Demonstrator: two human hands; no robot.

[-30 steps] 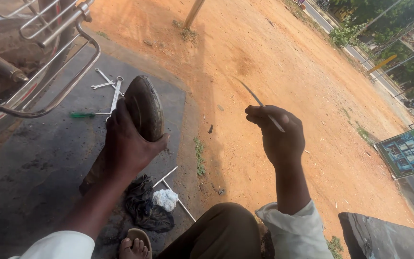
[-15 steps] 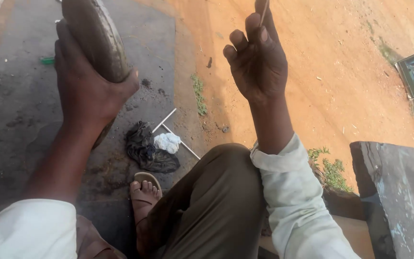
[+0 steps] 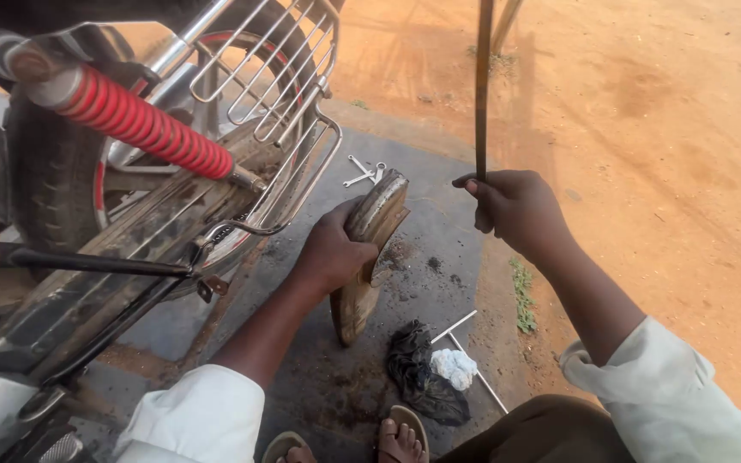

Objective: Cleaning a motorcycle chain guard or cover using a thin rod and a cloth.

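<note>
My left hand (image 3: 329, 253) grips a curved, dirty brown metal part (image 3: 369, 253), held on edge over the dark grey slab (image 3: 439, 223). My right hand (image 3: 516, 208) is closed round a long thin metal rod (image 3: 482, 86) that rises straight up out of the picture. The rod's lower end sits at my fist, a short way to the right of the curved part and not touching it. White sleeves cover both my forearms near the bottom edge.
A motorcycle stands at the left with a red coil spring (image 3: 135, 116), a chrome rack (image 3: 276, 77) and a rear tyre (image 3: 45, 163). Wrenches (image 3: 362, 170) lie on the slab's far side. A black rag (image 3: 418, 373), white cloth (image 3: 454, 367) and thin rods (image 3: 465, 347) lie by my sandalled foot (image 3: 400, 433). Orange dirt spreads to the right.
The view has swung left, bringing the motorcycle into sight. My left hand has lowered the curved part toward the slab. My right hand now holds a long upright rod.
</note>
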